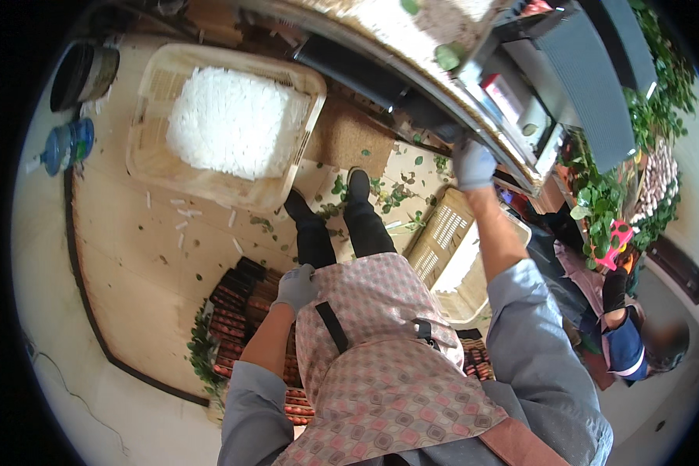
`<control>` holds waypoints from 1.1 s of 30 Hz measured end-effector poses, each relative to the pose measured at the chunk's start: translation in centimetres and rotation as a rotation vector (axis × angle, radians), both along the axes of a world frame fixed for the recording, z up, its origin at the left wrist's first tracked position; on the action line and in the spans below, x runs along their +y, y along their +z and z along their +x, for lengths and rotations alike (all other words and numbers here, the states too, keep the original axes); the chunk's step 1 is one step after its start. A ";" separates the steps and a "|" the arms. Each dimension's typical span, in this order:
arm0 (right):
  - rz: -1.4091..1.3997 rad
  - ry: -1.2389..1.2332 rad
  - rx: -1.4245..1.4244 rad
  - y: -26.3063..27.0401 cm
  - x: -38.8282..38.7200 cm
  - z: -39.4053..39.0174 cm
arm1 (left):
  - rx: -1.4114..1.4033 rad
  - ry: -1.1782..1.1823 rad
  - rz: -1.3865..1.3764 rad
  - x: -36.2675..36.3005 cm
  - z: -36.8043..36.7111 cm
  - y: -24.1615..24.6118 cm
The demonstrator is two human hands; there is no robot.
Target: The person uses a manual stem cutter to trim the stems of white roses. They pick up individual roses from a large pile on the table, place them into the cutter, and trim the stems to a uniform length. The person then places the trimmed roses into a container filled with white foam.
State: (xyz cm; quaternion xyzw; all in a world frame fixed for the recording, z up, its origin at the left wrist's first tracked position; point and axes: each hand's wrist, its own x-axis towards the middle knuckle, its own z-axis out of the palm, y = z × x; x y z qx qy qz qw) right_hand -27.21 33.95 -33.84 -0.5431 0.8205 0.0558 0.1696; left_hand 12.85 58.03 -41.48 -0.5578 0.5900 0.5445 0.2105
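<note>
My left hand (pixel 296 287), in a light grey glove, is at the edge of the patterned apron (pixel 378 303); its fingers are curled, and whether they grip the cloth is unclear. My right hand (pixel 473 164), gloved too, reaches to the underside of the workbench edge (pixel 442 99), beside a dark drawer or box (pixel 355 73). Its fingertips are blurred and partly hidden, so I cannot tell what they hold. On the bench above it stands a grey ribbed device (pixel 585 87) by an open compartment with a small red-and-white box (pixel 501 93). Green leaves (pixel 448 56) lie on the bench top.
A large plastic crate (pixel 140 140) holds white sleeves (pixel 233 122); a second crate (pixel 437 233) stands right of my legs. Bundled red flowers (pixel 230 338) are stacked at left. Leaves litter the floor. A co-worker (pixel 623 343) is at right, near a pink spotted object (pixel 617 242).
</note>
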 end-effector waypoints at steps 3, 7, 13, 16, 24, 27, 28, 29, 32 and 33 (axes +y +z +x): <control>-0.423 0.454 0.044 0.6 6.3 2.8 | 0.112 0.027 -0.152 -3.9 -1.6 1.9; -0.366 0.155 -0.456 7.3 12.3 10.5 | 0.231 -0.004 -0.293 -9.5 -6.0 9.4; -0.452 -0.190 -1.125 21.2 10.6 16.2 | 0.557 -0.058 -0.824 -12.1 -8.1 17.9; -0.584 -0.280 -1.284 26.6 9.1 17.5 | 0.610 -0.050 -0.843 -13.7 -6.8 22.2; -0.603 -0.047 -1.873 32.5 7.1 18.7 | 0.440 0.510 -0.270 -12.3 7.8 30.4; -0.590 -0.353 -1.611 24.5 4.2 17.3 | 0.062 0.535 -0.412 -13.0 12.6 34.8; -0.445 -0.491 -1.594 21.4 3.1 17.2 | 0.170 0.506 -0.539 -12.0 17.8 31.8; -0.296 -0.630 -1.558 17.7 2.3 17.5 | 0.241 0.552 -0.606 -11.4 19.3 31.7; 0.124 -0.623 -1.435 3.2 0.7 17.8 | 0.354 0.733 -0.682 -10.0 18.1 34.1; 0.117 -0.552 -1.368 -0.6 -0.1 18.2 | 0.363 0.769 -0.681 -9.3 17.6 34.3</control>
